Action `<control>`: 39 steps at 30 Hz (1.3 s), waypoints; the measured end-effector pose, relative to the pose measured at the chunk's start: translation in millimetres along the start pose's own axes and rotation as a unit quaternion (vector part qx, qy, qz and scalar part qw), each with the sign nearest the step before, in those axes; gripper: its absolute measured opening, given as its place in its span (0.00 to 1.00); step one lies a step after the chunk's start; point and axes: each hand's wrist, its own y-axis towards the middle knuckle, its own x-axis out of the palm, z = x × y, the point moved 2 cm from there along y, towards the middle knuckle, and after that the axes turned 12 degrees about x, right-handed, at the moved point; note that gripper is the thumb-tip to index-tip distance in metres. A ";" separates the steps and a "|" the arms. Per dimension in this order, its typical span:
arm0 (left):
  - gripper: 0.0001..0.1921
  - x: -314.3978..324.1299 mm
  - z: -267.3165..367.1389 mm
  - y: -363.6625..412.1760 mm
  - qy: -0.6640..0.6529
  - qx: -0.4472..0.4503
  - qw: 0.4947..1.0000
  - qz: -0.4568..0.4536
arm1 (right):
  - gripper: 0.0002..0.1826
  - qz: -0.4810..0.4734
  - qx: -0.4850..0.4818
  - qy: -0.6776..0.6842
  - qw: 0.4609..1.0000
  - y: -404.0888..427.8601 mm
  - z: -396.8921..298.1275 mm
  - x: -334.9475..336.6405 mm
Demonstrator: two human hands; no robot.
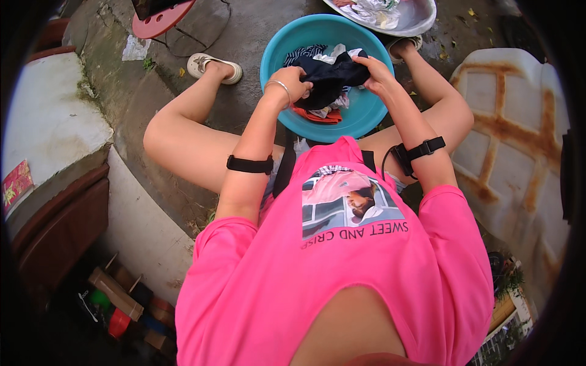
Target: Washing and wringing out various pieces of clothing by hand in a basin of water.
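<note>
A dark garment [327, 78] is stretched between my two hands over a turquoise plastic basin [366, 112]. My left hand [289, 84], with a silver bangle at the wrist, grips its near left side. Its upper right edge is pinched in my right hand [377, 75], beside a bit of white cloth. Beneath it in the basin lie a striped cloth [304, 52], white cloth [338, 50] and a folded orange cloth [322, 116]. The dark garment hides the middle of the pile.
A metal basin [414, 20] holding pale laundry stands beyond, at the upper right. A red stool [160, 23] with a dark object on it is at the upper left. To the right is a rust-stained white plastic tank [508, 128]. A low wall [59, 105] runs along the left.
</note>
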 end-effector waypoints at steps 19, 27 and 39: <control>0.21 -133.5 89.9 -172.6 -0.610 0.414 0.583 0.343 | 0.12 0.031 -0.143 -0.198 0.969 6.8 53.1 1.1; 0.19 -129.0 76.5 -161.8 -0.662 0.384 0.562 0.314 | 0.11 0.022 -0.112 -0.161 0.980 6.1 54.3 2.2; 0.25 6.5 -11.0 -7.7 -0.052 0.068 0.995 0.053 | 0.10 0.023 -0.052 -0.049 0.997 -47.9 53.7 31.9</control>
